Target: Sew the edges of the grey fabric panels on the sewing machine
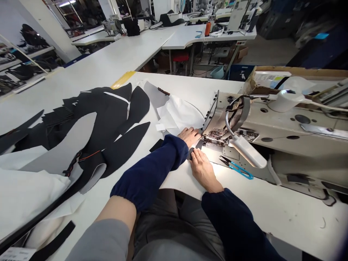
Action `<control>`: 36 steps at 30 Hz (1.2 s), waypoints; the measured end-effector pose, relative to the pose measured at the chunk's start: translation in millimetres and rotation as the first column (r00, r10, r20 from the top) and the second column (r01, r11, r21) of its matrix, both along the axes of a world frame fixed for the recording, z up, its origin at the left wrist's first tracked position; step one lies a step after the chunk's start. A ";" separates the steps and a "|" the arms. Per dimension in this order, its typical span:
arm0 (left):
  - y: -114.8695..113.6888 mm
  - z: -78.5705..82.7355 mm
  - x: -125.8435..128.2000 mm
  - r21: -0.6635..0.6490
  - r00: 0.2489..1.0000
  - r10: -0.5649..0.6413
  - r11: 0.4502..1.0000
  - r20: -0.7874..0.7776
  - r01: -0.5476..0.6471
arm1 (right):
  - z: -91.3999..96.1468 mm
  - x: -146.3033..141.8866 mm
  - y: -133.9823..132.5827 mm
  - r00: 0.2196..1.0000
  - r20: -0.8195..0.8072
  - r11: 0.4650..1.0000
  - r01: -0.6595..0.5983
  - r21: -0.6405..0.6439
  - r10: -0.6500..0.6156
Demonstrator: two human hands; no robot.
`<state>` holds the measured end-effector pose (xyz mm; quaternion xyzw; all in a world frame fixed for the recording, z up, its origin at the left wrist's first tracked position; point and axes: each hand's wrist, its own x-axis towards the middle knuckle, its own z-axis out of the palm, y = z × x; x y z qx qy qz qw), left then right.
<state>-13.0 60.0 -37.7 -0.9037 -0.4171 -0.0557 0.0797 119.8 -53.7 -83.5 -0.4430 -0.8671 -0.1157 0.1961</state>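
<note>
My left hand [190,137] lies with its fingers stretched forward on a dark fabric piece [199,145], close to the needle area of a sewing machine [217,136]. Nearer to me, my right hand [202,168] rests on the near end of that piece, its fingers extended and pressing down. The part of the fabric under both palms is hidden. White sheet material [179,112] spreads just beyond my left hand. To the right of my right hand, blue-handled thread snips [237,168] lie on the machine bed. A lit lamp [248,150] shines over the sewing spot.
Dark cut fabric pieces [95,105] are heaped on the left of the white table [160,81]. Grey and white pieces [62,145] lie among them. A cardboard box [250,81] stands behind the machine. Farther back are a second table [179,41] and an orange thread cone [208,29].
</note>
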 end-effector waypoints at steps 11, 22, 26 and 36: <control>-0.8 -1.6 10.0 -0.050 0.995 0.083 0.995 0.048 -0.081 | 25.3 48.3 -28.4 0.997 -0.072 1.000 0.010 0.006 -0.009; -65.5 17.6 -53.8 -0.187 0.999 0.043 0.981 -0.025 -0.047 | 23.3 132.5 -38.7 0.935 0.010 0.933 0.355 0.057 -0.356; -97.6 40.4 -76.1 -0.393 0.983 0.180 0.903 -0.016 -0.172 | 16.6 86.3 -50.7 0.982 -0.063 0.983 0.172 -0.061 -0.176; -110.0 20.0 -51.4 -0.588 0.725 0.500 0.792 0.473 -0.162 | 12.4 74.8 -54.3 0.986 -0.142 0.995 0.075 -0.069 -0.084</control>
